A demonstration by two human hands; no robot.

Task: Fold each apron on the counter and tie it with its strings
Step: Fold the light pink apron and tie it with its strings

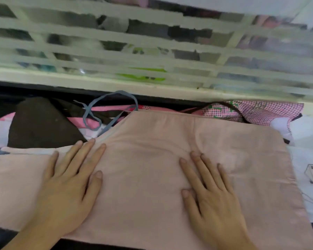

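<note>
Left hand [67, 183], right hand [210, 193]: fingers straight, pressing flat on pink apron [152, 159]; no legible writing.

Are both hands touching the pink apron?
Touching. The head view shows the left hand and right hand lying flat, fingers straight, on the pink apron.

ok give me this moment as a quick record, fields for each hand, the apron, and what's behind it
left hand: left hand flat on the pink apron, fingers straight
right hand: right hand flat on it, fingers spread
apron: spread on the counter, strings not visible
behind: grey strap looped over brown cloth; checked pink fabric at far right
</note>
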